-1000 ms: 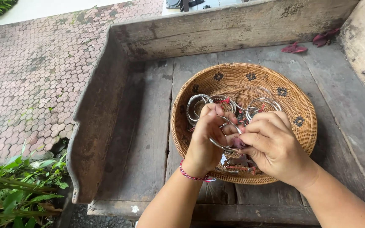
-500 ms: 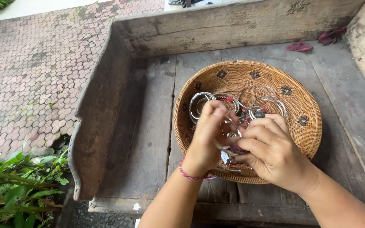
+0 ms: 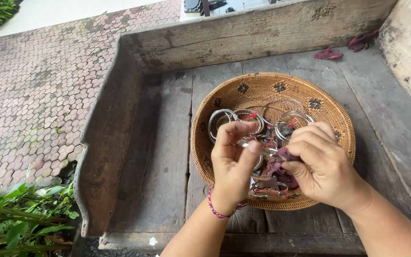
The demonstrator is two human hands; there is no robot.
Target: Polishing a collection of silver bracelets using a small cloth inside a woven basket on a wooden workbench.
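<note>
A round woven basket point(image 3: 262, 90) rests on a weathered wooden bench and holds several silver bangles point(image 3: 222, 119) with small red tags. Over the basket's near half, my left hand point(image 3: 231, 164) pinches a silver bangle point(image 3: 258, 148) between thumb and fingers. My right hand point(image 3: 322, 164) grips the same bangle from the right, with a dark red tag point(image 3: 284, 154) at its fingertips. A red-and-pink cord bracelet point(image 3: 215, 209) circles my left wrist. More bangles lie hidden under both hands.
The bench point(image 3: 162, 157) has a raised wooden back point(image 3: 262, 31) and side boards at left point(image 3: 108, 138) and right point(image 3: 407, 52). Two dried red petals point(image 3: 328, 54) lie at the back right. Brick paving point(image 3: 34, 95) and green plants point(image 3: 20, 214) are to the left.
Both hands stay together over the basket, shifting slightly while working the bangle between the fingers. The basket has not moved.
</note>
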